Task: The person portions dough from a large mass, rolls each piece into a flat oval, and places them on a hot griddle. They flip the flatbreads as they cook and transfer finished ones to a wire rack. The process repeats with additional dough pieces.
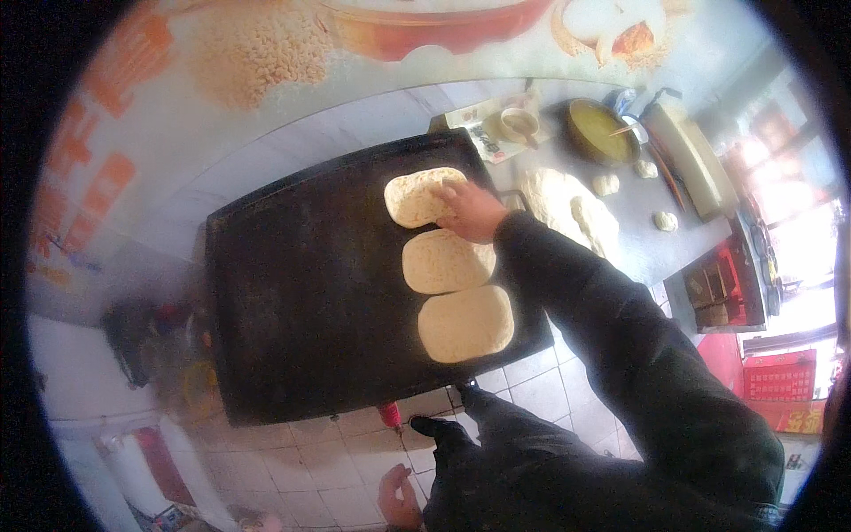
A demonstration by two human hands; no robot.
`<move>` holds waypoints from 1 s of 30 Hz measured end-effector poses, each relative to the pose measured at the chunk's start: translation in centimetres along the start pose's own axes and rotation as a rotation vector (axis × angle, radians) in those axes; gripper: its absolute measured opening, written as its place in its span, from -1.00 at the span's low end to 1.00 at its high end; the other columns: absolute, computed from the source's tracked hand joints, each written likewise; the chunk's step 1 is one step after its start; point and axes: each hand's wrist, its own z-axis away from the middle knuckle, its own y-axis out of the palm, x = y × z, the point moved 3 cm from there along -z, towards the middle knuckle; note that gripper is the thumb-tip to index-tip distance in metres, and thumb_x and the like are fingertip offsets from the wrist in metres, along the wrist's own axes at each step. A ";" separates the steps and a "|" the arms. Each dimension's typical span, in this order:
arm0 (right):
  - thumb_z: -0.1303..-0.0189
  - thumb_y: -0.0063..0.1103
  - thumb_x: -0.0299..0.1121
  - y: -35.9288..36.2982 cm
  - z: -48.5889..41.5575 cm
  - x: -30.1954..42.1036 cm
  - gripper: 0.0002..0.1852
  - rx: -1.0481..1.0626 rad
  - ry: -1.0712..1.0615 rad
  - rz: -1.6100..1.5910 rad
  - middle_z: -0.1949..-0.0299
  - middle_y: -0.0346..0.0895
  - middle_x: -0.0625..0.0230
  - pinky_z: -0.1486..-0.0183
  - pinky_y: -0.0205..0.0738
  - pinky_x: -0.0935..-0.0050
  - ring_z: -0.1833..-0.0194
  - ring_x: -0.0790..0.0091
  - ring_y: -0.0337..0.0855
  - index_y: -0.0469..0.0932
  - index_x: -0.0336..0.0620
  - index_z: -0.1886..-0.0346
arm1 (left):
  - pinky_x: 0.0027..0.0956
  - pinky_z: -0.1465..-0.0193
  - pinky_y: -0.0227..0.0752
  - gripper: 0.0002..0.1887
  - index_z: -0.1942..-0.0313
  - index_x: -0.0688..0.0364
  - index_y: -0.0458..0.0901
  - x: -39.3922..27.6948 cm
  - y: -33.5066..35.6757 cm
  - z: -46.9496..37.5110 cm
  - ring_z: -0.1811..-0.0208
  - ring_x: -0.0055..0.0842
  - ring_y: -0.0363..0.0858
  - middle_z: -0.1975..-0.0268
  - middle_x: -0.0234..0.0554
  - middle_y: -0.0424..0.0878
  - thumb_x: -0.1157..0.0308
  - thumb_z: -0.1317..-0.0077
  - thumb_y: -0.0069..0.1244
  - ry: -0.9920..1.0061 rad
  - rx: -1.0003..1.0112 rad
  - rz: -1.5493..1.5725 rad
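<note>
Three pale, rounded flatbreads lie in a column on the right part of a dark flat griddle (pixel 299 286). On the right end of the farthest flatbread (pixel 415 199), which has a mottled, speckled top, rest the fingers of my right hand (pixel 471 211). Its thumb side is partly hidden. Just below are the middle flatbread (pixel 442 266), its right edge by my wrist, and the smooth nearest flatbread (pixel 465 326). My left hand (pixel 400 497) hangs low beside my body, away from the griddle, loosely curled with a gap between thumb and fingers and nothing in it.
Right of the griddle, a worktop (pixel 638 233) holds a large dough mass (pixel 545 193), small dough balls (pixel 606 185) and a bowl of yellowish liquid (pixel 602 130). A cup-like container (pixel 520 123) stands behind. Below lies the tiled floor (pixel 332 465); a red-handled object (pixel 390 415) is under the griddle's front edge.
</note>
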 end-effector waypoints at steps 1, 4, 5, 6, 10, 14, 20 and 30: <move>-0.29 0.26 -0.17 0.6 -0.3 -0.3 -0.56 0.142 0.017 -0.016 -0.16 0.59 -0.05 -0.27 0.54 0.05 -0.24 -0.09 0.57 0.64 -0.17 -0.18 | -0.24 -0.13 0.63 -0.80 -0.02 0.40 0.67 -3.3 0.2 -1.5 -0.01 -0.27 0.79 0.04 0.03 0.78 0.54 -0.49 -0.01 0.052 0.035 -0.010; -0.27 0.23 -0.21 1.3 -1.4 -1.5 -0.63 0.406 -0.030 -0.037 -0.07 0.63 -0.08 -0.22 0.57 0.04 -0.16 -0.12 0.63 0.68 -0.19 -0.06 | -0.23 -0.23 0.58 -0.76 -0.07 0.38 0.67 -12.3 1.5 -6.4 -0.12 -0.24 0.75 -0.04 0.07 0.76 0.52 -0.47 0.00 0.215 0.131 -0.032; -0.26 0.22 -0.22 1.4 -1.9 -2.1 -0.66 0.470 -0.060 -0.040 -0.05 0.64 -0.09 -0.20 0.58 0.02 -0.13 -0.13 0.65 0.70 -0.20 -0.01 | -0.23 -0.26 0.56 -0.70 -0.13 0.36 0.66 -14.7 2.3 -8.2 -0.17 -0.24 0.72 -0.08 0.10 0.74 0.49 -0.45 0.02 0.231 0.159 -0.047; -0.25 0.20 -0.24 1.3 -2.5 -2.7 -0.68 0.366 0.018 -0.092 -0.01 0.65 -0.10 -0.20 0.58 0.01 -0.11 -0.15 0.66 0.70 -0.22 0.04 | -0.23 -0.31 0.53 -0.69 -0.15 0.36 0.64 -16.7 3.9 -10.2 -0.20 -0.24 0.70 -0.12 0.09 0.73 0.52 -0.44 0.02 0.208 0.205 0.151; -0.23 0.12 -0.28 2.2 -5.9 -5.0 -0.71 0.203 0.190 -0.151 0.05 0.67 -0.15 -0.19 0.58 -0.04 -0.08 -0.20 0.67 0.72 -0.28 0.17 | -0.23 -0.47 0.41 -0.64 -0.30 0.40 0.51 -23.1 10.8 -18.0 -0.31 -0.33 0.59 -0.29 0.00 0.59 0.54 -0.55 -0.04 0.060 0.384 0.622; -0.22 0.10 -0.28 4.0 -8.3 -6.1 -0.67 0.270 0.172 -0.060 0.00 0.67 -0.17 -0.22 0.56 -0.07 -0.10 -0.24 0.65 0.73 -0.32 0.13 | -0.23 -0.37 0.43 -0.63 -0.31 0.25 0.49 -27.5 16.8 -26.0 -0.28 -0.39 0.58 -0.25 -0.17 0.60 0.32 -0.59 -0.04 0.093 0.319 0.662; -0.27 0.09 -0.19 4.4 -9.1 -5.5 -0.62 0.318 0.273 0.083 -0.01 0.69 -0.14 -0.19 0.58 -0.11 -0.07 -0.27 0.67 0.75 -0.29 0.12 | -0.34 -0.42 0.20 -0.50 -0.31 0.18 0.46 -28.4 22.0 -31.9 -0.27 -0.53 0.43 -0.25 -0.30 0.52 -0.01 -0.61 -0.09 -0.421 0.124 1.401; -0.57 0.05 -0.30 -13.6 -1.4 2.4 -0.72 0.119 0.020 -0.941 0.33 0.60 0.05 0.11 0.54 0.24 0.23 0.19 0.66 0.57 -0.35 0.20 | 0.10 -0.68 -0.12 0.00 -0.62 0.14 0.15 -26.6 18.9 -34.2 -0.65 -0.09 0.12 -0.62 -0.01 0.21 -0.48 -0.49 -0.61 -0.397 0.308 1.667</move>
